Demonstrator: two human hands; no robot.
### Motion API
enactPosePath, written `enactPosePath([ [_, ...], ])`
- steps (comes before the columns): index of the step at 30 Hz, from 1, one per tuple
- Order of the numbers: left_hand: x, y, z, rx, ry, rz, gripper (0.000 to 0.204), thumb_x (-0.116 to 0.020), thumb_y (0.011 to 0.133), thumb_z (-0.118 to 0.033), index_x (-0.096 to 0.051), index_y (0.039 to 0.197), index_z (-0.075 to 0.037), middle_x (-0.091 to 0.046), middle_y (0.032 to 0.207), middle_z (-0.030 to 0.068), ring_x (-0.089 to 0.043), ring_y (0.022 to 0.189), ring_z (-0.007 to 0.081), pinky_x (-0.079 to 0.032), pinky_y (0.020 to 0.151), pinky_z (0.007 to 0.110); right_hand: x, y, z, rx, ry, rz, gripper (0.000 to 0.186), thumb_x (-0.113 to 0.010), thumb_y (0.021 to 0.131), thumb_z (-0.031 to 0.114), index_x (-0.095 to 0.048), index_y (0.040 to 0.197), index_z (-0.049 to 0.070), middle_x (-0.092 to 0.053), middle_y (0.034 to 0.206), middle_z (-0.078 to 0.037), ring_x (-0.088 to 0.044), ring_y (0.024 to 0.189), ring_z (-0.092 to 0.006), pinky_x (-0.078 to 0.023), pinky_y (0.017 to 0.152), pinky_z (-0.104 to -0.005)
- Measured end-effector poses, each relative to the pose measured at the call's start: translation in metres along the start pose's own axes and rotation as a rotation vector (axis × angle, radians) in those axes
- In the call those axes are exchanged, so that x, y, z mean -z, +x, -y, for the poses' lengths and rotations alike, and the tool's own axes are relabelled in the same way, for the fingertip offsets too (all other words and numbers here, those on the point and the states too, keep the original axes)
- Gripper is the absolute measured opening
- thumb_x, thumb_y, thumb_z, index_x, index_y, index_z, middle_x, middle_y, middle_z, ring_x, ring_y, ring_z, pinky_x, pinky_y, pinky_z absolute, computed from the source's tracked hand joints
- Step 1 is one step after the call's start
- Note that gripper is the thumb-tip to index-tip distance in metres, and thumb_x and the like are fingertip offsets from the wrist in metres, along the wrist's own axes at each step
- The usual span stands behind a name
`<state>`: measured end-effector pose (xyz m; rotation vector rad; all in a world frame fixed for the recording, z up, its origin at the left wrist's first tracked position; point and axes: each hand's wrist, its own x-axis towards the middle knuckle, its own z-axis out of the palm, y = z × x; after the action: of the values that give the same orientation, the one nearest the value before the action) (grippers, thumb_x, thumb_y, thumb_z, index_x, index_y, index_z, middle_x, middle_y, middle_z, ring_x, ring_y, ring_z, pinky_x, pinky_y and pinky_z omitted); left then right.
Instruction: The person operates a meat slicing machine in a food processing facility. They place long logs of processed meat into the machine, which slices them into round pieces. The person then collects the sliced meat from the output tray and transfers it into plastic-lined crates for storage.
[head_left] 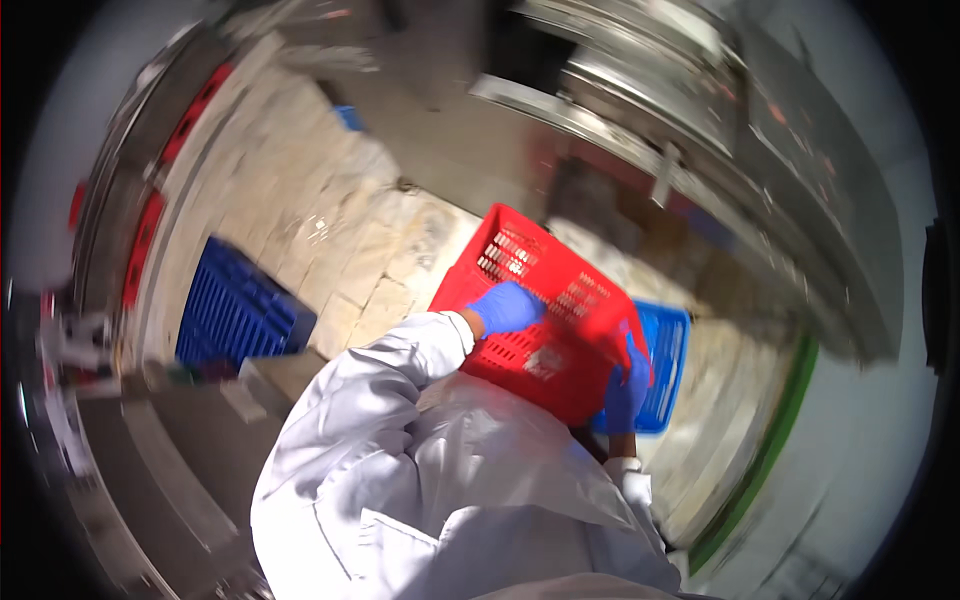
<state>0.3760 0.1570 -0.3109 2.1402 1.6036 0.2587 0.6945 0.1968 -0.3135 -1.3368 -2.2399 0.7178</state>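
Observation:
A red plastic crate (530, 372) with slotted walls is held tilted in front of my body. My left hand (508, 308), in a blue glove, is closed at the crate's near rim, with its fingertips partly hidden and blurred. On the crate's right end, my right hand (627, 390), also blue-gloved, grips the edge, its thumb side upward. Beneath and beyond that end, a lighter blue crate (663, 370) shows on the floor, partly covered by the red one. Motion blur hides what, if anything, lies inside the red crate.
A dark blue slatted crate (240, 310) sits on the tiled floor (330, 230) to the left. Steel equipment (640, 110) stands across the far right. Red pieces (145, 245) line a steel structure at far left. A green strip (765, 455) edges the floor by the right wall.

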Motion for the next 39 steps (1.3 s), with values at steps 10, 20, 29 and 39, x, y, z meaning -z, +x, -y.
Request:
enactPosePath([
  [10, 0.091, -0.223, 0.127, 0.486, 0.112, 0.038, 0.03, -0.06, 0.087, -0.039, -0.064, 0.084, -0.009, -0.066, 0.075, 0.0102, -0.066, 0.074, 0.0322, -0.052, 0.063, 0.045, -0.235, 0.115, 0.144, 0.425, 0.032, 1.042, 0.069, -0.063, 0.086, 0.051, -0.049, 0.134, 0.004, -0.058, 0.123, -0.023, -0.058, 0.111, -0.0358, -0.045, 0.097, -0.0395],
  [20, 0.203, -0.407, 0.236, 0.863, 0.195, -0.141, 0.029, -0.064, 0.081, -0.04, -0.064, 0.079, -0.012, -0.065, 0.074, 0.0085, -0.065, 0.071, 0.0317, -0.05, 0.059, 0.044, -0.417, 0.198, 0.378, 0.517, 0.147, 1.26, 0.048, -0.068, 0.084, 0.048, -0.067, 0.103, 0.004, -0.067, 0.093, -0.022, -0.065, 0.082, -0.0341, -0.051, 0.076, -0.0395],
  [29, 0.312, -0.519, 0.33, 1.251, 0.293, -0.374, 0.024, -0.071, 0.075, -0.034, -0.063, 0.083, -0.013, -0.065, 0.082, 0.007, -0.064, 0.081, 0.0289, -0.047, 0.073, 0.046, -0.522, 0.265, 0.605, 0.961, 0.306, 1.001, 0.042, -0.064, 0.088, 0.042, -0.059, 0.074, 0.003, -0.057, 0.067, -0.021, -0.057, 0.061, -0.0384, -0.043, 0.055, -0.0443],
  [39, 0.356, -0.648, 0.326, 1.624, 0.586, -1.172, 0.057, -0.074, 0.071, -0.013, -0.058, 0.125, -0.008, -0.059, 0.121, 0.0151, -0.052, 0.115, 0.0352, -0.039, 0.1, 0.045, -0.667, 0.271, 0.831, 0.555, 0.491, 1.461, 0.039, -0.064, 0.09, 0.04, -0.065, 0.08, 0.002, -0.063, 0.065, -0.008, -0.061, 0.057, -0.016, -0.048, 0.054, -0.0307],
])
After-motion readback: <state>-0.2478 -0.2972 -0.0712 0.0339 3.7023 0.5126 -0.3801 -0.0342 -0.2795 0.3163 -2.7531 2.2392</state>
